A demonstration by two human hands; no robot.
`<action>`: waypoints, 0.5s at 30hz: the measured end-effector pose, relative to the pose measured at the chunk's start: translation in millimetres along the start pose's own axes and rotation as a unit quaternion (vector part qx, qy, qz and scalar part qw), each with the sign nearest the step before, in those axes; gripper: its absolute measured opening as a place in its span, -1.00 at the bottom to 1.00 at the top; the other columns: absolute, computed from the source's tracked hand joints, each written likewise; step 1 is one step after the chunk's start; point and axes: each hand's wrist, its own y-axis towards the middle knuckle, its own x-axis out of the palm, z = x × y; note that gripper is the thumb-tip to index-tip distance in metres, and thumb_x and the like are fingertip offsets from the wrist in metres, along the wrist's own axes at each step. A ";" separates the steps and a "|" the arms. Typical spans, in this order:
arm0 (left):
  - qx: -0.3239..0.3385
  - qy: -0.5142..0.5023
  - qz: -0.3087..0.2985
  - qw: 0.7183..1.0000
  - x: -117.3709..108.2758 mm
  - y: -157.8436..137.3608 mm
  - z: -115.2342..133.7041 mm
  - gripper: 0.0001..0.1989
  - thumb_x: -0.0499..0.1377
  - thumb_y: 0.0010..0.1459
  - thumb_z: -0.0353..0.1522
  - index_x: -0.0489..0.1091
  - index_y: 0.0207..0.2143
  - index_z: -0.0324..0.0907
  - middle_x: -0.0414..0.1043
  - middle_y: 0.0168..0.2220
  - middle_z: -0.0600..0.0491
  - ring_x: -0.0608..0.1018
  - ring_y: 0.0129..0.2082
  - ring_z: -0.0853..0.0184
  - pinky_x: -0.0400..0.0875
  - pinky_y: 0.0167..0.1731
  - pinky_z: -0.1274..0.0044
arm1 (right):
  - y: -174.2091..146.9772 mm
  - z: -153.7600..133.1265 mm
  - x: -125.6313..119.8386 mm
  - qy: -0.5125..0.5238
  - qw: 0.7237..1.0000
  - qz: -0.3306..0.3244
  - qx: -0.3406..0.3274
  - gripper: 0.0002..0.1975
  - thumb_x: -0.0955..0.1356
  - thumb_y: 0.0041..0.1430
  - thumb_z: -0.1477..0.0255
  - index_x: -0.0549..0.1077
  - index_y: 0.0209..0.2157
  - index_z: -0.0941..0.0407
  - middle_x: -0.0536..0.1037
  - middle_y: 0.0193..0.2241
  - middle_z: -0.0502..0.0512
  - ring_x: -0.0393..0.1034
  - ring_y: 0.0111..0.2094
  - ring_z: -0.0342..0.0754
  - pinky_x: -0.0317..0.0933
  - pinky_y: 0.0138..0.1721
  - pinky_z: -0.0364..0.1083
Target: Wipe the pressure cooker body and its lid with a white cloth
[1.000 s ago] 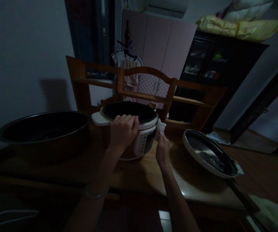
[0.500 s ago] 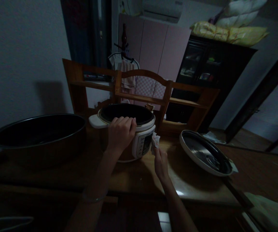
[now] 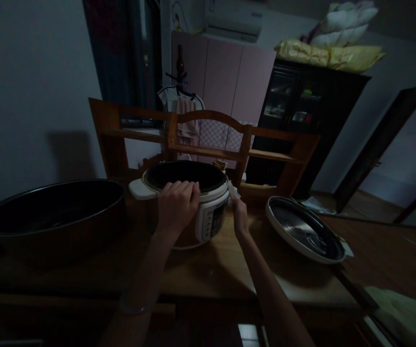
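Note:
A white-and-brown electric pressure cooker stands lidless on the wooden desk, its control panel facing right of me. My left hand is closed over the cooker's near rim, fingers hooked over the edge. At the cooker's right side, my right hand pinches a crumpled white tissue and presses it against the outer wall just under the rim. The dark inside of the cooker shows no detail. To the right lies the round lid, its metal inner side facing up.
A large dark oval pot stands on the left of the desk. Behind the cooker rises a wooden shelf rack. A pale cloth-like heap lies low at the right, beyond the desk's edge.
My right hand has moved up and farther back along the cooker's side with the tissue. My left hand keeps its hold on the rim. The camera view has shifted slightly.

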 end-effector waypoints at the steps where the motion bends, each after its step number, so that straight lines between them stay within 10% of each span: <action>1: 0.000 -0.002 -0.001 1.000 0.0 -0.1 0.0 -0.66 -0.08 0.36 -0.32 0.30 -0.48 -0.13 0.44 -0.46 0.01 0.43 -0.38 0.26 0.11 -0.31 0.37 | -3.2 3.4 -0.8 0.000 1.000 0.003 0.003 -0.62 0.22 0.16 0.14 0.55 -0.35 0.08 0.56 -0.32 0.04 0.35 -0.19 0.05 0.16 -0.17 -0.06; 15: -0.003 -0.002 -0.003 1.000 0.0 -0.5 0.2 -0.66 -0.08 0.35 -0.32 0.30 -0.48 -0.13 0.45 -0.46 0.01 0.43 -0.38 0.26 0.12 -0.31 0.37 | -33.0 42.7 -29.1 -0.056 0.995 -0.071 0.040 -0.55 0.19 0.15 0.10 0.41 -0.61 0.11 0.40 -0.59 -0.02 0.24 -0.46 -0.06 0.08 -0.43 -0.12</action>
